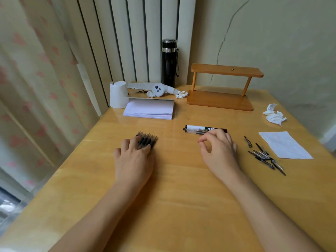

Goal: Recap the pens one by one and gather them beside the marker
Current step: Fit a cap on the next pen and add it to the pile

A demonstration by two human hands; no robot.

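Several uncapped pens (146,141) lie under left hand (135,157), fingers flat, none gripped. Right hand (218,148) empty, loosely curled near marker (204,128). Risk: pens rolling apart, ink smearing.

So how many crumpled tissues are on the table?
2: one at the back between the flask and wooden shelf, one near the right edge. More may be hidden.

Glossy wood table (181,179) w/ clear plastic pen (195,132) (crumpled tissue (274,115), matt paper sheet (285,145)).
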